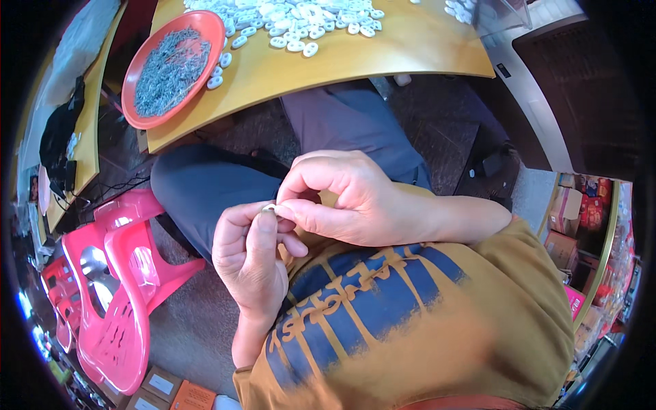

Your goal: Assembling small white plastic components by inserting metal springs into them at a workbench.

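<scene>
I'm seeing a small pale piece (270,207) btwn the fingertips of both hands, above the lap, in front of the brown shirt (492,294). L hand (251,263) is gripping it btwn thumb & index; R hand (342,201) is pinching it from the right side, its other fingers curling under & mostly hiding behind the thumb and palm. The fingertips are covering nearly all of the piece, so I'm only getting a pale sliver; I can't tell its full shape, its long axis or which way it's pointing.

Up top, white two-hole oval pieces (295,31) are lying heaped on the yellow table (417,51), the upper edge cutting off the heap's far part. The red-orange plate (208,26) is sitting at the table's L corner, overhanging it, & holding thin grey bits (171,75), too fine to make out singly. On the L, a pink plastic chair (126,328) is standing near cartons (160,386), which the dark rim's partly cutting off.
</scene>
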The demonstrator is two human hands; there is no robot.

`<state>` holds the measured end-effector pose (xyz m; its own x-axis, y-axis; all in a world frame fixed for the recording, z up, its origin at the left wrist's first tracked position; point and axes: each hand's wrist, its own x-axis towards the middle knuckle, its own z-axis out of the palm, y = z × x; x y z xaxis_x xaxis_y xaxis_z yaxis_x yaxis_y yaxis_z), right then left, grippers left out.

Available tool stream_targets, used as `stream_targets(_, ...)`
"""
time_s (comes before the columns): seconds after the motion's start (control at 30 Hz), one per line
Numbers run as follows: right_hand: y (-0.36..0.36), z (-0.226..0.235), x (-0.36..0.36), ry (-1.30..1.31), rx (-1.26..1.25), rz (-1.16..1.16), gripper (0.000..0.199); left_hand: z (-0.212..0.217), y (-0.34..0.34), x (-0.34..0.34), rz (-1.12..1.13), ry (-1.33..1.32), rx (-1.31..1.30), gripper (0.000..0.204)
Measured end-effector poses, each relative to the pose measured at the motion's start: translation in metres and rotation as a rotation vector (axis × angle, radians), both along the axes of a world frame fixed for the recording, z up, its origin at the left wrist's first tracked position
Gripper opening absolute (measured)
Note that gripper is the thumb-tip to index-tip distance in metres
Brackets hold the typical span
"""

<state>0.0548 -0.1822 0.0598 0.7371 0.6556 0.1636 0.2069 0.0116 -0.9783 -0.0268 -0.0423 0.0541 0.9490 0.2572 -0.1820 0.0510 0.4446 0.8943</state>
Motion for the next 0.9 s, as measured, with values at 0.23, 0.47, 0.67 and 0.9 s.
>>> stream_targets(0.23, 0.014, -0.015, 0.023, -0.012, 0.049, -0.055, 0.007, -0.009, 0.009, 0.024, 0.046, 0.081, -0.083, 0.011)
stream_targets(0.47, 0.003, -0.017, 0.074, -0.302, -0.062, -0.181, 0.015, -0.019, 0.018, 0.055, 0.079, 0.131, -0.114, 0.015)
stream_targets(0.67, -0.014, -0.029, 0.127, -0.653, -0.244, -0.483, 0.014, -0.029, 0.02, 0.078, 0.06, 0.204, -0.162, 0.015)
stream_targets(0.9, -0.006, -0.036, 0.149, -0.777, -0.524, -0.493, 0.018, -0.03, 0.017, 0.097, 0.001, 0.25, -0.163, 0.014)
